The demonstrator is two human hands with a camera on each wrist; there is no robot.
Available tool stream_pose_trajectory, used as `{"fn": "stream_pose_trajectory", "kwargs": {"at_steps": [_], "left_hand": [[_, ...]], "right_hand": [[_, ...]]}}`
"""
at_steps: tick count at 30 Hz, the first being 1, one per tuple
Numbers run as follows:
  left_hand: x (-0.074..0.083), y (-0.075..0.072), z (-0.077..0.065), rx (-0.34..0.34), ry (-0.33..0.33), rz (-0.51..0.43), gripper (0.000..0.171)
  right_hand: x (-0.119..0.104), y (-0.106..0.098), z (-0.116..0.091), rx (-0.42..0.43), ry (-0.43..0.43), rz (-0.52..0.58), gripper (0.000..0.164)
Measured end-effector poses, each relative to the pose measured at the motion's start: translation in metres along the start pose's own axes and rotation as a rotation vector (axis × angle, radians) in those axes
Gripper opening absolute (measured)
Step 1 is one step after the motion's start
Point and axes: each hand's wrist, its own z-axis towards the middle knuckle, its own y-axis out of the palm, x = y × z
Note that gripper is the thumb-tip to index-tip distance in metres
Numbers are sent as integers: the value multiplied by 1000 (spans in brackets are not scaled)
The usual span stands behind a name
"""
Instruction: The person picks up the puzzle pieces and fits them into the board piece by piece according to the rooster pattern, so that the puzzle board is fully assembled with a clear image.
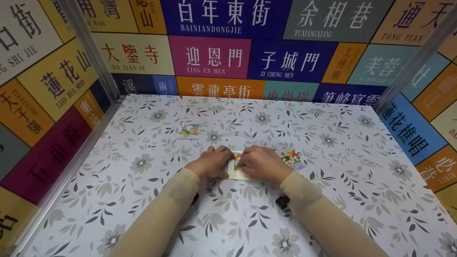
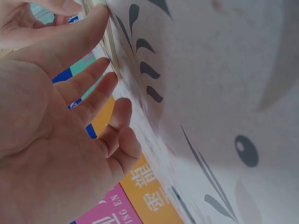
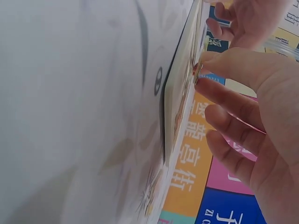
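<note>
Between both hands lies a small pale board (image 1: 240,175) with coloured picture parts on it. My left hand (image 1: 213,162) rests at the board's left side, thumb by the near corner and fingertips farther back. In the left wrist view, that thumb (image 2: 74,39) touches the board's edge, with the fingers spread. My right hand (image 1: 263,162) is over the board's right part. Its thumb and index finger pinch a small thin piece (image 3: 199,70), seen edge-on in the right wrist view, so its picture cannot be made out. The board (image 3: 180,93) lies flat below it.
Beyond my left hand lies a colourful picture card (image 1: 189,131). Right of my right hand are colourful pieces (image 1: 292,159), partly hidden by it. The table (image 1: 142,200) has a floral cover. Panels with street names (image 1: 210,57) wall it in at the back and sides.
</note>
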Motion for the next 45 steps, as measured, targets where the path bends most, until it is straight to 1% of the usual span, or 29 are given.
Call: {"fn": "stream_pose_trajectory", "kwargs": {"at_steps": [5, 10, 14, 20, 27, 35, 40, 45], "left_hand": [[-1, 0, 1, -5, 3, 7, 65], [-1, 0, 2, -5, -3, 14, 66], [0, 0, 1, -10, -5, 20, 66], [2, -1, 0, -7, -3, 21, 64], [4, -2, -2, -2, 3, 34, 65], [3, -1, -2, -3, 2, 15, 67], [2, -1, -1, -8, 7, 18, 68], [2, -3, -1, -11, 4, -4, 69]], "right_hand": [[-3, 3, 4, 3, -9, -21, 12], [-4, 4, 6, 46, -29, -14, 11], [-4, 5, 8, 55, -41, -21, 11], [-7, 6, 10, 52, -44, -28, 12], [-8, 6, 9, 30, -20, -24, 12], [-8, 6, 9, 9, -8, -1, 11], [-7, 7, 9, 14, -13, -8, 11], [-7, 7, 10, 12, 0, 4, 10]]}}
